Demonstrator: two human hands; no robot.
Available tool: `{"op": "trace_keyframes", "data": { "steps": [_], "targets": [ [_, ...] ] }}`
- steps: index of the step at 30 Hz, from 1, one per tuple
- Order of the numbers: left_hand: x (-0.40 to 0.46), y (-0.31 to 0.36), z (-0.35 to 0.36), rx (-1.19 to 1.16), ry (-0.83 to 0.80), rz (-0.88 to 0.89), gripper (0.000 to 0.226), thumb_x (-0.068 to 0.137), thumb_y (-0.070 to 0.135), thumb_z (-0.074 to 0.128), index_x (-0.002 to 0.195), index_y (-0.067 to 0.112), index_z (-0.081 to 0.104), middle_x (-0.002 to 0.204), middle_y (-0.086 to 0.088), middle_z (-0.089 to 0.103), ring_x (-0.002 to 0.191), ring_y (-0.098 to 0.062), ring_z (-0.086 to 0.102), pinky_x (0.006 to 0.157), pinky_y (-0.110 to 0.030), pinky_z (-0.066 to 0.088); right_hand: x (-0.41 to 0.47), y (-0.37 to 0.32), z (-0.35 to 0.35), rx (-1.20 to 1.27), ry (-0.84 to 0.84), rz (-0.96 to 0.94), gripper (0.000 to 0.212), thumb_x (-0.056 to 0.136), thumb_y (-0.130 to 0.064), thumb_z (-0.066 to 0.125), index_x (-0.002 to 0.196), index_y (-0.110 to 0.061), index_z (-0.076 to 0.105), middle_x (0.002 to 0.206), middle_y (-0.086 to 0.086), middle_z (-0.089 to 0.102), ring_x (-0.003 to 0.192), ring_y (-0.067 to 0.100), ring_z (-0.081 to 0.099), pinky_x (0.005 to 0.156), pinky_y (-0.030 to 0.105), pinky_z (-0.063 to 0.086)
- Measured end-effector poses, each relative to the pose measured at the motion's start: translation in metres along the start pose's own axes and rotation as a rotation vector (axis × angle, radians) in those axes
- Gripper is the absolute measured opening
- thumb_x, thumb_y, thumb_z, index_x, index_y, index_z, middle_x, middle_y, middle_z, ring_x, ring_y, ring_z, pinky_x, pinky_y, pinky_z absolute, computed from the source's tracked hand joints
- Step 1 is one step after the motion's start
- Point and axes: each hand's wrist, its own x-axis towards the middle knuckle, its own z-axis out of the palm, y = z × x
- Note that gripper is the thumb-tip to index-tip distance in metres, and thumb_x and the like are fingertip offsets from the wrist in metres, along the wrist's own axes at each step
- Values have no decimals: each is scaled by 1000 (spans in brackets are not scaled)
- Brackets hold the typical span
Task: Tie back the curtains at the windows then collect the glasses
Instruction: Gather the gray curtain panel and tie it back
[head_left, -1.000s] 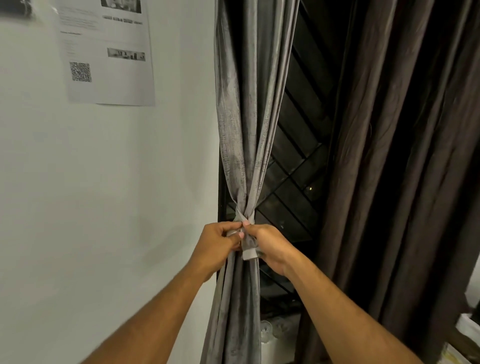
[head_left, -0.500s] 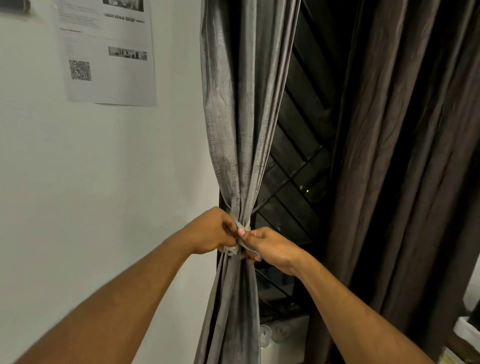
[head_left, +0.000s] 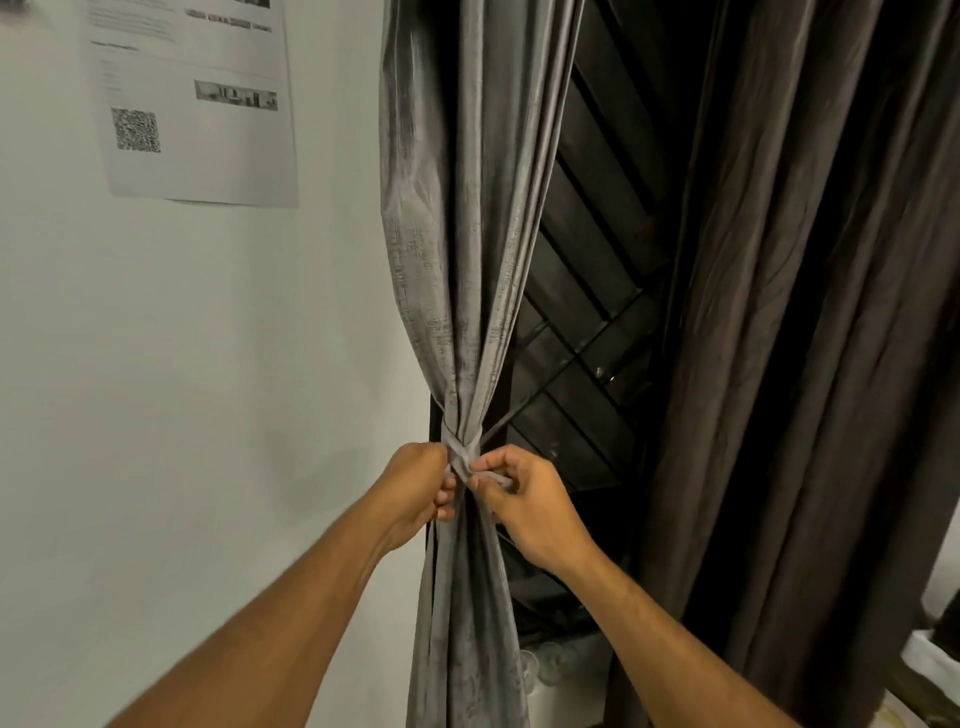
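Note:
A grey curtain (head_left: 457, 234) hangs gathered at the window's left edge, cinched by a grey tieback strap (head_left: 462, 451) crossed around its waist. My left hand (head_left: 415, 493) grips the strap's left end against the bundle. My right hand (head_left: 524, 501) pinches the strap's other end, a pale strip that runs across its fingers. Two clear glasses (head_left: 545, 667) stand low on a white sill behind the curtain's lower part, partly hidden by it.
A dark brown curtain (head_left: 810, 338) hangs loose on the right. Between the curtains is the dark window with a diagonal metal grille (head_left: 587, 332). A printed sheet with a QR code (head_left: 192, 104) is stuck on the white wall at left.
The strap's loose end, held in front of the bundle a second ago, is now drawn out sideways by both hands. The view has tilted down a little.

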Motion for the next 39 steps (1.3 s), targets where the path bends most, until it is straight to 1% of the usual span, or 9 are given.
{"op": "trace_keyframes", "data": {
  "steps": [5, 10, 14, 19, 27, 31, 34, 37, 39],
  "targets": [
    [1, 3, -1, -2, -38, -25, 30, 94, 34, 56, 75, 11, 57, 53, -2, 40, 46, -13, 32, 47, -26, 31, -4, -1, 3, 131, -89, 158, 18, 103, -12, 59, 110, -16, 75, 102, 6, 76, 83, 17, 73, 67, 35, 63],
    [-1, 10, 4, 194, 86, 102, 31, 95, 22, 56, 65, 11, 60, 47, 3, 48, 46, -13, 41, 47, -26, 36, 5, -15, 3, 383, -47, 399, 17, 98, 2, 59, 111, 3, 70, 109, 26, 73, 82, 26, 73, 68, 41, 65],
    [0, 10, 0, 141, 50, 74, 22, 91, 14, 62, 72, 3, 66, 56, -7, 50, 44, -13, 41, 44, -26, 34, 10, -18, 7, 491, 112, 492, 17, 87, 5, 73, 104, 5, 69, 89, 22, 76, 70, 24, 71, 60, 31, 62],
    [0, 8, -10, 32, 16, -17, 22, 92, 21, 70, 96, 0, 75, 60, -8, 56, 48, -14, 44, 44, -25, 37, 8, -17, 13, 543, 85, 537, 12, 91, 8, 68, 98, 0, 72, 94, 18, 75, 76, 22, 70, 60, 31, 62],
    [-10, 14, -18, 135, 5, -17, 24, 94, 22, 69, 87, 0, 75, 60, -8, 61, 55, -17, 51, 45, -25, 40, 16, -29, 22, 644, 152, 580, 24, 91, 15, 60, 114, 10, 63, 98, 30, 74, 69, 30, 72, 64, 34, 63],
    [-19, 9, -16, 163, 43, -2, 22, 95, 21, 69, 91, -1, 73, 71, -13, 71, 68, -28, 72, 56, -34, 58, 16, -27, 29, 743, 242, 554, 38, 91, 18, 54, 117, -9, 48, 103, 29, 71, 83, 37, 72, 80, 47, 61],
    [-24, 2, -10, 71, 103, 17, 22, 91, 17, 75, 97, -3, 72, 79, -20, 74, 75, -33, 77, 68, -43, 65, 14, -27, 34, 843, 261, 518, 31, 92, 13, 52, 106, -14, 53, 83, 20, 72, 63, 23, 69, 66, 37, 57],
    [-25, -4, -9, -7, 154, 58, 25, 85, 15, 81, 95, -6, 73, 72, -18, 74, 69, -30, 77, 69, -41, 65, 12, -29, 36, 880, 230, 470, 12, 90, -5, 64, 101, -6, 65, 76, 11, 72, 64, 21, 68, 62, 33, 52],
    [-27, -7, -9, -100, 164, 57, 21, 84, 8, 80, 93, -10, 73, 70, -18, 74, 71, -30, 77, 76, -43, 64, 14, -26, 38, 897, 269, 452, 36, 86, -2, 72, 118, -6, 56, 80, 12, 74, 67, 22, 70, 63, 34, 52]
  ]
}}
